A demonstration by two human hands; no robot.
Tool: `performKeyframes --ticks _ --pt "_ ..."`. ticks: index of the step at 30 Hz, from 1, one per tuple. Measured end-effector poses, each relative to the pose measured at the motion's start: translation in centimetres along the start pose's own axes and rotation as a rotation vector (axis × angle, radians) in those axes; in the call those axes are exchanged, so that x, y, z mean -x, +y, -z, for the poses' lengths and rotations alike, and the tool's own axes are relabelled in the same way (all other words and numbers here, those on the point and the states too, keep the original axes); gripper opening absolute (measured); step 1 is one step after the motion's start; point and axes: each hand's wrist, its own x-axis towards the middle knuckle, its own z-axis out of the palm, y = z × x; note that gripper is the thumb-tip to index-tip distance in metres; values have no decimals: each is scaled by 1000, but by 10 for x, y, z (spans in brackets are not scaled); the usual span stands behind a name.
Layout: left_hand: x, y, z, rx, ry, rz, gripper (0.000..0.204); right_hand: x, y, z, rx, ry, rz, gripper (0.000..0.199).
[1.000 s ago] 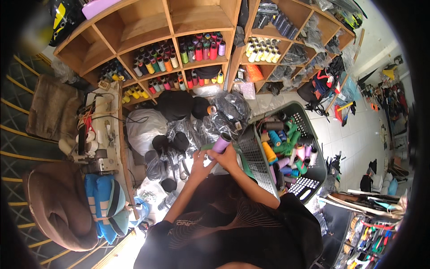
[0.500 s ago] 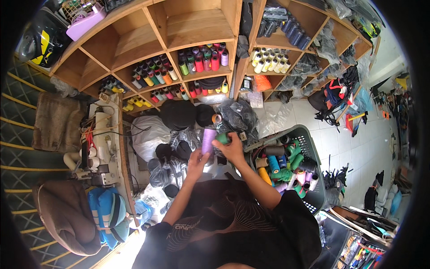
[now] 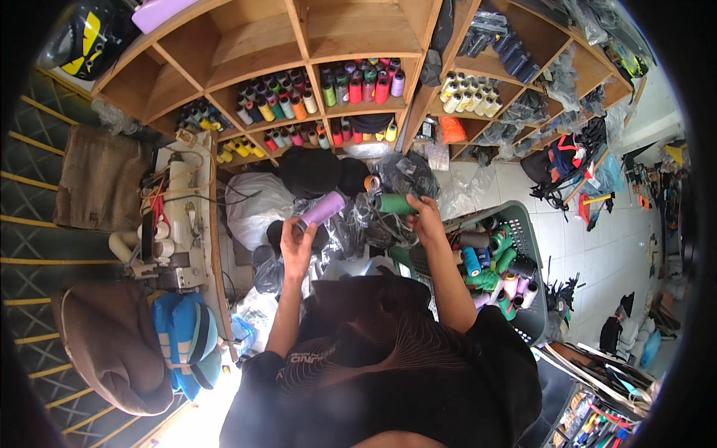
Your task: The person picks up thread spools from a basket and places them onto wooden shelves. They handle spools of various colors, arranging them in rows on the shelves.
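My left hand grips a purple thread spool by its lower end, the spool leaning up to the right. A green thread spool lies nearly level in my right hand, fingers closed round its right end. The two spools are apart, above black plastic-wrapped bundles. To the right of my right forearm stands a dark green basket with holes in its wall. Inside it lie thread spools of several colours, among them a blue spool.
Ahead is a wooden shelf unit with rows of thread spools in its lower compartments. A sewing machine stands on a table at left. A white bag sits beside it. Black strapped gear lies on the tiled floor at right.
My hands have moved apart, the purple spool going left and the green one right. The purple spool has tilted from upright. The whole view has shifted slightly.
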Motion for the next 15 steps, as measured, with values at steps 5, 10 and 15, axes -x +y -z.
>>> performKeyframes --ticks 5,10,15 --pt "-9 15 17 367 -154 -12 37 31 8 -42 -215 -274 -117 42" --pt "-8 23 16 473 -280 136 34 55 38 -73 -345 -422 -260 26" --pt "-10 30 20 521 -382 185 34 79 67 -92 -359 -508 -358 24"
